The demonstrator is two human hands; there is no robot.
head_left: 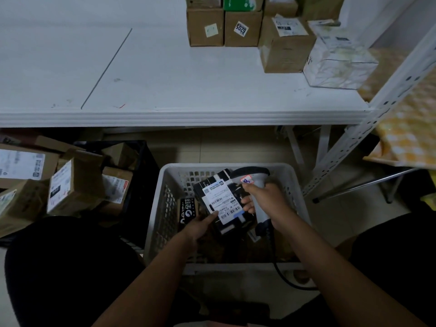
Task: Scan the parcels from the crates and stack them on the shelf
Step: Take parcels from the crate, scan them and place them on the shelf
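Here left hand [199, 226] grips parcel [223, 204]; right hand [264, 197] grips scanner [253, 182].

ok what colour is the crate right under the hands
Light grey, with perforated sides: the crate shows best in the head view, below the left hand.

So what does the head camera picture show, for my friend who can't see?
A person's left hand holds a black parcel over a white crate while the right hand grips a scanner. Cardboard boxes sit on the white shelf above.
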